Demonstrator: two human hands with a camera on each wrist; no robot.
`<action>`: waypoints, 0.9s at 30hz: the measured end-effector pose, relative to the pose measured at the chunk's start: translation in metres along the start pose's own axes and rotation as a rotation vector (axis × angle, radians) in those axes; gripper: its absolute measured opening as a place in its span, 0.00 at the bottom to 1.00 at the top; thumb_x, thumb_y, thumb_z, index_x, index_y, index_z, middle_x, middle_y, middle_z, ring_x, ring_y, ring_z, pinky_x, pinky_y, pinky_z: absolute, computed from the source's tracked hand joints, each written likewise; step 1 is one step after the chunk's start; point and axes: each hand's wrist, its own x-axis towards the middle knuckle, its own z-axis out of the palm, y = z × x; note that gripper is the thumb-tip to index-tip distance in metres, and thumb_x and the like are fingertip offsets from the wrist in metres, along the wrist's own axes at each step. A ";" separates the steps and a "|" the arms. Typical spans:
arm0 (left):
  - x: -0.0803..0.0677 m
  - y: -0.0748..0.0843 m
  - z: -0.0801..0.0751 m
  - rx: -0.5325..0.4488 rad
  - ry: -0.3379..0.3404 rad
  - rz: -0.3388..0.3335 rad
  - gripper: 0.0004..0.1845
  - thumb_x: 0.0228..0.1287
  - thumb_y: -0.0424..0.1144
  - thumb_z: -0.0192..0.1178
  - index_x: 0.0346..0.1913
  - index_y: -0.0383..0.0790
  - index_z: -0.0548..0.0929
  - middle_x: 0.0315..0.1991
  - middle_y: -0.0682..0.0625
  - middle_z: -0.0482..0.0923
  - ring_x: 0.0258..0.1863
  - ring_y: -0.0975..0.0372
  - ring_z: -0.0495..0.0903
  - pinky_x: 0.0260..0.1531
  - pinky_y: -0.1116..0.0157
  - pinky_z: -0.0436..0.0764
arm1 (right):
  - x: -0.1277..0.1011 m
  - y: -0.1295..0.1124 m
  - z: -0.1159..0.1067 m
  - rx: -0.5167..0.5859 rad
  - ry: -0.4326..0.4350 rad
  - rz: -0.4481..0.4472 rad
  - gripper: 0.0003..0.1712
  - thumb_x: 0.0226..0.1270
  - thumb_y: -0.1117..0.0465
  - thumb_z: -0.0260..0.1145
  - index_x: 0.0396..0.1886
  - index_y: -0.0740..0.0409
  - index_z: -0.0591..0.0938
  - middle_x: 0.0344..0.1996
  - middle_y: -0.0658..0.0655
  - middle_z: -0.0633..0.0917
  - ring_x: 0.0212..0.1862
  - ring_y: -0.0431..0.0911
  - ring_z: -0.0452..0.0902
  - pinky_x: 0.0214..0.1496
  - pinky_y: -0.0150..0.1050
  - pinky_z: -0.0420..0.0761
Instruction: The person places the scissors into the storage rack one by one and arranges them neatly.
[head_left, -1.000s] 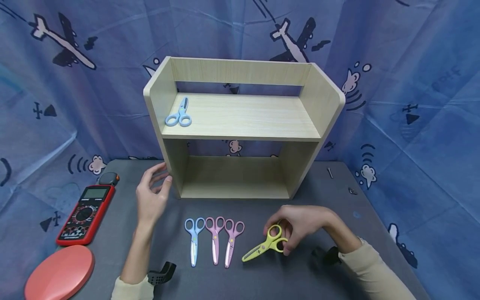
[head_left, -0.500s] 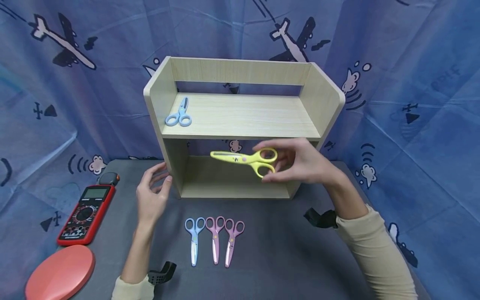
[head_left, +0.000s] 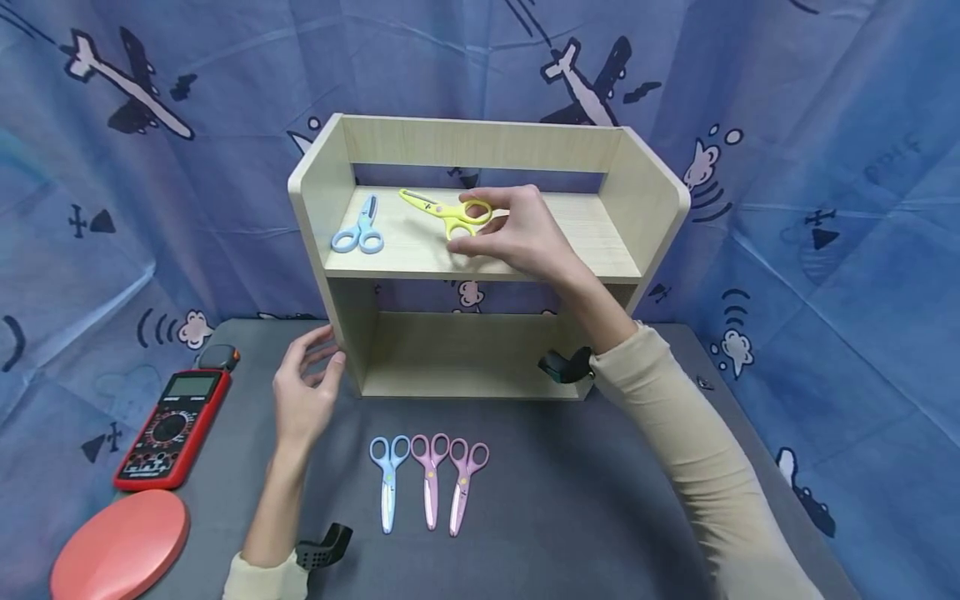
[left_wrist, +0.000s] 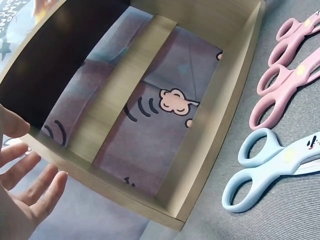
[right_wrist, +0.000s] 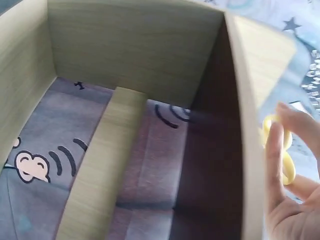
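I see my right hand (head_left: 513, 229) reaching over the upper board of a pale wooden shelf (head_left: 487, 250), its fingers pinching the handle loops of a pair of yellow scissors (head_left: 444, 212). The yellow scissors sit just above the upper board, left of its middle, blades pointing to the far left. In the right wrist view the same yellow handle (right_wrist: 280, 155) shows behind my curled fingers (right_wrist: 280, 165), past the shelf's side panel.

A pair of light blue scissors (head_left: 360, 228) lies flat on the upper board near its left end, handles toward me, a little apart from the yellow pair.

My left hand (head_left: 306, 392) hovers over the grey table (head_left: 600, 500) just beside the shelf's near left corner. Its fingers are spread and relaxed, holding nothing; the left wrist view shows the fingertips (left_wrist: 30, 175) close to the shelf's edge, but I cannot tell whether they touch it.

On the table, nearer to me than the shelf, three more pairs lie side by side with handles toward the shelf: one blue pair (head_left: 388, 479) on the left, then two pink pairs (head_left: 431, 477) (head_left: 462, 482).

At the far left of the table rests a red multimeter (head_left: 172, 427), and nearer to me a flat coral-coloured oval disc (head_left: 120, 546). A blue cloth printed with aeroplanes (head_left: 150, 150) hangs behind everything.
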 end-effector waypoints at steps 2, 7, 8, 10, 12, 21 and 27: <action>0.000 0.000 0.000 0.001 0.000 -0.004 0.22 0.77 0.29 0.64 0.71 0.35 0.81 0.67 0.36 0.81 0.63 0.45 0.85 0.47 0.85 0.80 | 0.012 0.000 0.008 -0.034 -0.001 0.013 0.40 0.56 0.55 0.88 0.69 0.59 0.85 0.55 0.62 0.92 0.45 0.50 0.92 0.46 0.28 0.86; 0.000 0.000 -0.001 0.006 -0.003 -0.007 0.22 0.77 0.30 0.64 0.71 0.36 0.81 0.68 0.37 0.81 0.63 0.47 0.85 0.47 0.85 0.81 | 0.031 -0.002 0.029 -0.170 -0.028 -0.001 0.37 0.56 0.52 0.87 0.65 0.61 0.87 0.56 0.61 0.92 0.49 0.48 0.87 0.52 0.37 0.82; 0.000 0.000 -0.001 0.007 -0.004 -0.006 0.22 0.77 0.30 0.64 0.71 0.35 0.81 0.68 0.37 0.81 0.63 0.47 0.85 0.47 0.85 0.81 | 0.033 -0.003 0.032 -0.207 -0.028 -0.016 0.37 0.56 0.50 0.87 0.63 0.61 0.88 0.55 0.61 0.92 0.49 0.49 0.87 0.53 0.39 0.83; 0.000 0.000 -0.001 0.006 -0.004 -0.005 0.22 0.77 0.30 0.64 0.71 0.35 0.81 0.68 0.37 0.81 0.63 0.47 0.85 0.47 0.85 0.81 | 0.035 -0.004 0.040 -0.302 -0.017 -0.052 0.36 0.57 0.46 0.86 0.60 0.61 0.89 0.54 0.61 0.92 0.52 0.50 0.85 0.55 0.42 0.84; 0.000 0.001 -0.001 0.005 -0.004 -0.004 0.22 0.77 0.30 0.64 0.71 0.35 0.81 0.68 0.37 0.81 0.63 0.47 0.85 0.47 0.85 0.81 | 0.036 -0.006 0.046 -0.376 0.003 -0.077 0.36 0.58 0.41 0.85 0.56 0.62 0.89 0.51 0.60 0.92 0.50 0.51 0.85 0.54 0.44 0.84; 0.000 0.001 0.000 0.006 0.003 0.005 0.22 0.77 0.29 0.64 0.70 0.34 0.81 0.67 0.36 0.81 0.63 0.44 0.85 0.46 0.85 0.81 | 0.037 -0.008 0.067 -0.511 0.057 -0.128 0.37 0.58 0.27 0.78 0.30 0.57 0.80 0.27 0.52 0.76 0.33 0.44 0.69 0.34 0.33 0.65; 0.000 0.001 -0.001 0.004 -0.002 0.006 0.22 0.77 0.29 0.63 0.71 0.34 0.80 0.67 0.36 0.81 0.63 0.44 0.85 0.46 0.86 0.80 | 0.035 -0.009 0.066 -0.456 0.023 -0.136 0.37 0.58 0.30 0.80 0.37 0.61 0.89 0.31 0.54 0.85 0.38 0.45 0.77 0.40 0.36 0.76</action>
